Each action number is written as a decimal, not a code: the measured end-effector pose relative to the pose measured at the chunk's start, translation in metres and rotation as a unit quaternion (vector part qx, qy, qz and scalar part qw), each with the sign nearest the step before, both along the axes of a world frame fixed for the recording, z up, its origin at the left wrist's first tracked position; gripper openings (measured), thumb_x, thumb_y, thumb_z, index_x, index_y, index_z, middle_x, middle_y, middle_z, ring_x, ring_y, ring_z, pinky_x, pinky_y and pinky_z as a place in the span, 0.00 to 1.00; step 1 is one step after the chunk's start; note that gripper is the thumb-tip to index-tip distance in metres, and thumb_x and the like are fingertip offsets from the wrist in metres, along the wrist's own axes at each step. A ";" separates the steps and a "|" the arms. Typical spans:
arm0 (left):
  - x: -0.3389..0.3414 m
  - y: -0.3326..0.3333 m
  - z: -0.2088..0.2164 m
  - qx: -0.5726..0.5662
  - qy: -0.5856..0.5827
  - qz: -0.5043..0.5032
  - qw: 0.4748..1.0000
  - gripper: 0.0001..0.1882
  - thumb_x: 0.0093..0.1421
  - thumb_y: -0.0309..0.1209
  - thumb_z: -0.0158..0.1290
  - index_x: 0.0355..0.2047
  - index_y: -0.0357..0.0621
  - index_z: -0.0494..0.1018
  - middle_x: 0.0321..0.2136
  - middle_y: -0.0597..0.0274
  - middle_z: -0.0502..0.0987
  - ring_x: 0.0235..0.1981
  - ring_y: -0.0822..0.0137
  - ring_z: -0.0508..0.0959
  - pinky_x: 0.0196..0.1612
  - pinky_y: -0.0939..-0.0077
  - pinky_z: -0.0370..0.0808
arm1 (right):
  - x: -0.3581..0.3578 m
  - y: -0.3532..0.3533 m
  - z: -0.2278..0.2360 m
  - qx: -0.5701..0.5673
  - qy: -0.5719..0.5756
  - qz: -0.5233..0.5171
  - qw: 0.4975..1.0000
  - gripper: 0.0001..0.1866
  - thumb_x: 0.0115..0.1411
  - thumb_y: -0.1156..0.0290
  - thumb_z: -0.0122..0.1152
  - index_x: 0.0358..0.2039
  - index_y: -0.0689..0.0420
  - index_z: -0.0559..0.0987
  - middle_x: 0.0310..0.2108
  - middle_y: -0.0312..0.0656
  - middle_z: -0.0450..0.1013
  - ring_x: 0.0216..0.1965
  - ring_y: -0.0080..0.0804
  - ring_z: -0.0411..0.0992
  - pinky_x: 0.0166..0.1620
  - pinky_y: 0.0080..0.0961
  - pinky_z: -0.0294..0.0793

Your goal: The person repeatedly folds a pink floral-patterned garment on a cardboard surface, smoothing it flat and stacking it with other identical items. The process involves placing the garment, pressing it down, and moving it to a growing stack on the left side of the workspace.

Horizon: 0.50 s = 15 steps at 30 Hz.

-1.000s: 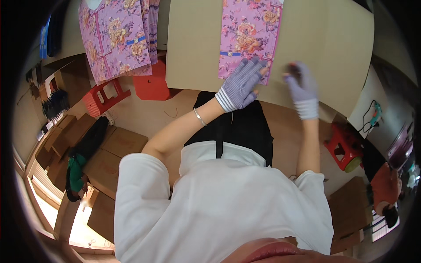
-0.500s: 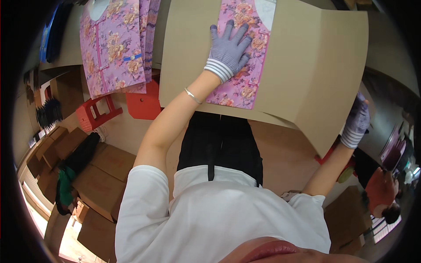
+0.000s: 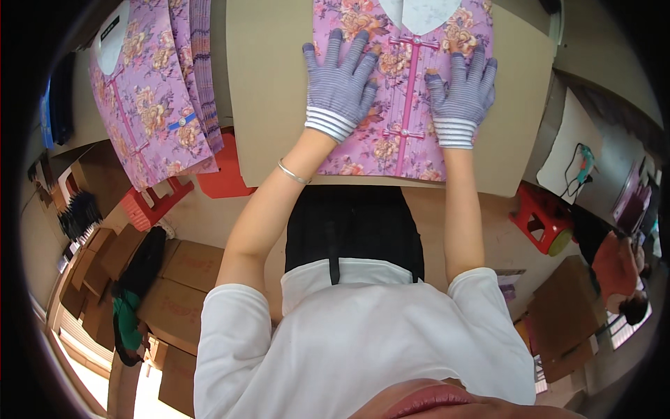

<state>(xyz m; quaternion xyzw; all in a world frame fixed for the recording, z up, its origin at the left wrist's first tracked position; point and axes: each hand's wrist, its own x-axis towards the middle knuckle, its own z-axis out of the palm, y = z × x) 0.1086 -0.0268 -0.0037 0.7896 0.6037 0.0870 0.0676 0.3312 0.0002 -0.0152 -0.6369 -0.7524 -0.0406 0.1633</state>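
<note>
A lilac blouse with a floral print (image 3: 391,155), a pink front strip and bow-shaped fastenings lies flat before me on a tan board (image 3: 269,91). My left hand (image 3: 340,94), in a grey striped glove, presses flat on the left half with its fingers spread. On the right half rests my right hand (image 3: 462,98), gloved the same way, fingers apart and palm down. Neither hand grips anything. The blouse's white neck opening (image 3: 429,12) is cut off by the top edge of the view.
Left of the board is a pile of matching floral blouses (image 3: 150,105). Red stools stand at the left (image 3: 157,204) and right (image 3: 544,220). A teal-handled tool with a cord (image 3: 585,164) lies at the right. Cardboard boxes (image 3: 188,293) and two people are farther off.
The tan flap that covered the blouse's right half no longer covers it. My right hand has moved from the flap's right edge onto the blouse. My left hand stays flat on the blouse.
</note>
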 end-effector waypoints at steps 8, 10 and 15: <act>-0.001 0.003 0.009 -0.020 -0.030 -0.018 0.999 0.27 0.57 0.41 0.52 0.58 0.50 0.71 0.68 0.60 0.58 0.67 0.43 0.56 0.61 0.24 0.49 | -0.019 0.017 0.014 -0.051 -0.053 -0.015 0.997 0.30 0.54 0.48 0.64 0.54 0.49 0.76 0.66 0.43 0.60 0.68 0.53 0.52 0.62 0.64 0.50; -0.005 0.006 0.009 -0.019 -0.055 -0.022 0.998 0.29 0.56 0.41 0.53 0.59 0.50 0.70 0.67 0.60 0.59 0.66 0.42 0.57 0.60 0.23 0.50 | -0.014 0.022 0.014 -0.057 -0.010 -0.011 0.998 0.30 0.55 0.50 0.63 0.55 0.51 0.76 0.65 0.46 0.61 0.68 0.52 0.54 0.63 0.63 0.49; -0.031 0.043 0.009 0.081 -0.129 0.071 0.986 0.31 0.58 0.37 0.51 0.61 0.39 0.66 0.64 0.41 0.61 0.64 0.40 0.61 0.64 0.44 0.58 | -0.008 0.009 0.117 0.038 0.264 -0.011 0.964 0.24 0.65 0.60 0.52 0.56 0.62 0.73 0.60 0.56 0.67 0.61 0.52 0.66 0.62 0.53 0.63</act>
